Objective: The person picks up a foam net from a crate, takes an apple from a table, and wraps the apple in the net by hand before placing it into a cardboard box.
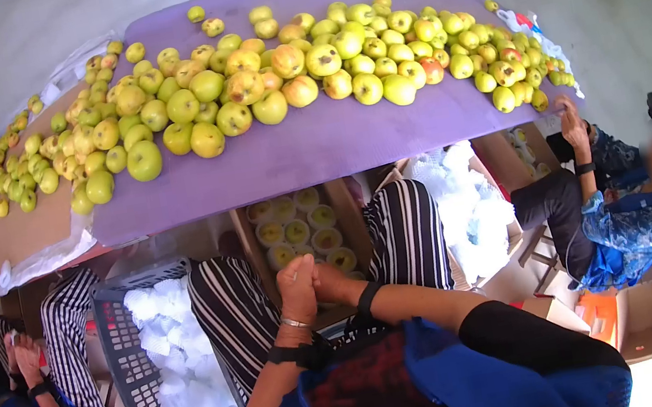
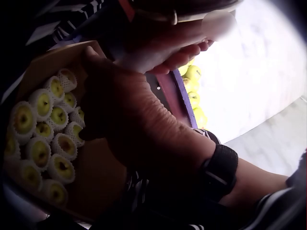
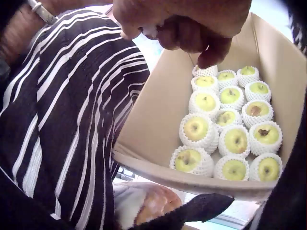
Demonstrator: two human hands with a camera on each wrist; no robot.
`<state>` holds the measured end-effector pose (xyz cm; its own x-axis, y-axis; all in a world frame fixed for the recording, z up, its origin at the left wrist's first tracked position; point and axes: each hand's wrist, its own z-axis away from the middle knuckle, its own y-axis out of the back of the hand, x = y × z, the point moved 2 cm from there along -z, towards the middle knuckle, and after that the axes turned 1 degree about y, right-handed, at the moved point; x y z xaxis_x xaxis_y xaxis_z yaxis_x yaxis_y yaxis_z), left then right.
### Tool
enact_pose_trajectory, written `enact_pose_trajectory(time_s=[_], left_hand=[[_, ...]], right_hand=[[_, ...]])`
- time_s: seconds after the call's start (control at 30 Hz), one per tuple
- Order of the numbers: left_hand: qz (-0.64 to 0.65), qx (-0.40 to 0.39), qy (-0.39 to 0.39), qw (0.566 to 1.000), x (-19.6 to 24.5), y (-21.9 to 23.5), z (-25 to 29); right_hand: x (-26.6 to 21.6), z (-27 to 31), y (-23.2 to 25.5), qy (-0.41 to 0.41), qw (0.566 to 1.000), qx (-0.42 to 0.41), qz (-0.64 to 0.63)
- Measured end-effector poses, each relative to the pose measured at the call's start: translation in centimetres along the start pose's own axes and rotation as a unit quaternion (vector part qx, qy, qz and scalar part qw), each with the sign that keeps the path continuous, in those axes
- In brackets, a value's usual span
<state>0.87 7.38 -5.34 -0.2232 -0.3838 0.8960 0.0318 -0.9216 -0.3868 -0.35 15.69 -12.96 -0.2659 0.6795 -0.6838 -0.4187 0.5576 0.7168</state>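
My left hand [image 1: 296,290] and right hand [image 1: 336,281] are joined in front of my body, fingers curled against each other. No object shows between them. Below and beyond them, between striped trouser legs, is a cardboard box [image 3: 148,120]. Inside it, green-yellow apples [image 3: 235,140] sit in rows, each in a white foam net sleeve. A metal bracelet [image 1: 293,323] is on the left wrist; a black band [image 2: 220,171] circles the right. From the left wrist view, the back of the right hand [image 2: 139,115] overlaps part of the box.
Many loose apples [image 1: 271,107] lie across a purple-covered table [image 1: 418,132] ahead. A dark basket [image 1: 126,375] of white foam nets stands at left; more foam nets [image 1: 464,206] are piled at right. Other people [image 1: 632,230] sit at both sides.
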Motion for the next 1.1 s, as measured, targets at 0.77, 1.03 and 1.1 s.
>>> enact_pose_trajectory(time_s=[0.77,1.03,1.1], left_hand=[[-0.092,-0.106,-0.072,0.987,0.2,-2.3,1.0],[-0.042,-0.126,-0.081,0.988,0.2,-1.6,1.6],[-0.044,-0.123,-0.108,0.986,0.7,-1.4,1.3]], right_hand=[[2.6,0.4,0.2,0.062,0.993,0.096,-0.029],[1.5,0.1,0.0,0.052,0.995,0.090,-0.010],[0.4,-0.1,1.3,0.062,0.995,0.073,-0.005]])
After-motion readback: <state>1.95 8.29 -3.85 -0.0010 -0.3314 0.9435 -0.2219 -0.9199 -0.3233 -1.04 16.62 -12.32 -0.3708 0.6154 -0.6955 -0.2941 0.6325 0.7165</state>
